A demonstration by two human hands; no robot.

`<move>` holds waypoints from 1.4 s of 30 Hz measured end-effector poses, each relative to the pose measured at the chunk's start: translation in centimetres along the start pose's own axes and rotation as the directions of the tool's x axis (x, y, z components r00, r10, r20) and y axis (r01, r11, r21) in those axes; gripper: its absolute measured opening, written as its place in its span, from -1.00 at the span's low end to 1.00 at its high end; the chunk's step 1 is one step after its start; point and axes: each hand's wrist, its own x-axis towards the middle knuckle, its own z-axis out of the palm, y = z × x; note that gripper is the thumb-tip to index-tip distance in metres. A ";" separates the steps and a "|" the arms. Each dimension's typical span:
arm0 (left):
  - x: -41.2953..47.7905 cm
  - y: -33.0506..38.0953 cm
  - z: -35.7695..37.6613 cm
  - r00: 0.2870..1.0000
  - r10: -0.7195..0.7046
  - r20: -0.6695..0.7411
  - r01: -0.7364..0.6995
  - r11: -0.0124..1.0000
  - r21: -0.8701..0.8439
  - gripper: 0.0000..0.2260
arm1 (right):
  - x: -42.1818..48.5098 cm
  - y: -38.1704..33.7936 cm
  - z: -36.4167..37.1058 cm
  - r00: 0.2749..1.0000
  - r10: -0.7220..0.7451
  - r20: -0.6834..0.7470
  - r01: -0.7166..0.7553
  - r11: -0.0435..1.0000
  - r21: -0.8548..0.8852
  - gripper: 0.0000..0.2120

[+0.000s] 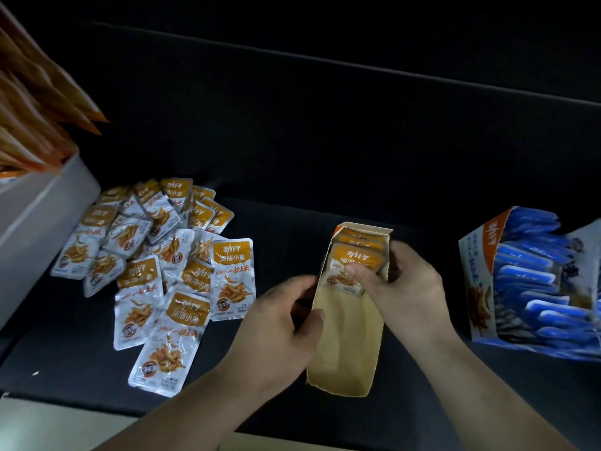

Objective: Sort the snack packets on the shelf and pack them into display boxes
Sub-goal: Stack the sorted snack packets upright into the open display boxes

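left hand [286, 315]: fingers clamped on display box [344, 340] wall | right hand [409, 288]: fingers pinching packet [349, 259]

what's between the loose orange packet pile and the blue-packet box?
Head view: the open display box, orange packets stacked at its far end. The left hand grips its left wall; the right hand pinches the front packet. Otherwise bare shelf.

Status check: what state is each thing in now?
Middle display box: open, far end filled, near part bare.
Packed packets: standing in box.
Loose packets: heaped on shelf, unpacked.
Blue-packet box: full.
Left hand: grips box's left wall.
Right hand: pinches packed packets against box's right wall.
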 end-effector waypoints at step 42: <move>-6.9 -9.4 -9.2 0.833 0.130 -0.538 0.168 0.867 0.469 -0.63 | -4.0 -7.9 13.8 0.905 -0.120 0.409 0.194 0.970 -0.144 -0.55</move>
